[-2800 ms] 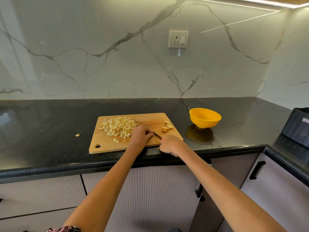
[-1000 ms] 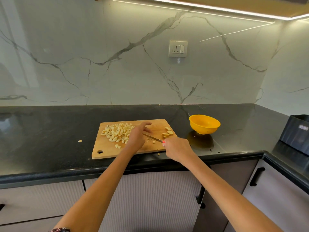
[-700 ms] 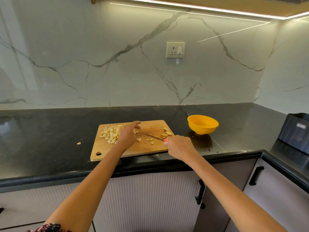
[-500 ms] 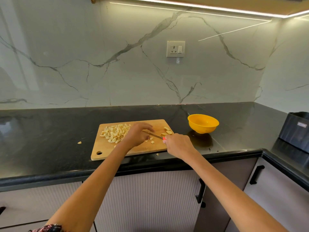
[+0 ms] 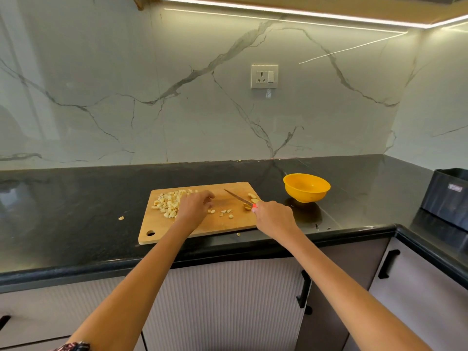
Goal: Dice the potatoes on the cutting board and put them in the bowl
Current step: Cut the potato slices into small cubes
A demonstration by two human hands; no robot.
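Observation:
A wooden cutting board (image 5: 222,224) lies on the black counter. A heap of diced potato (image 5: 168,202) covers its far left part, and a few loose cubes (image 5: 226,212) lie in the middle. Uncut potato slices (image 5: 252,198) sit at its right end. My left hand (image 5: 195,207) hovers over the board beside the heap, fingers loosely curled, holding nothing I can see. My right hand (image 5: 274,219) grips the handle of a knife (image 5: 238,197) whose blade points left and away over the board. The yellow bowl (image 5: 306,187) stands to the right of the board and looks empty.
One potato bit (image 5: 121,218) lies on the black counter (image 5: 76,211) left of the board, another (image 5: 238,234) at its front edge. A dark box (image 5: 450,196) stands at the far right. A wall socket (image 5: 264,76) sits on the marble backsplash.
My left hand left the piece it held for cutting, swept to the heap and came back toward the middle. The knife lifted and now points farther away.

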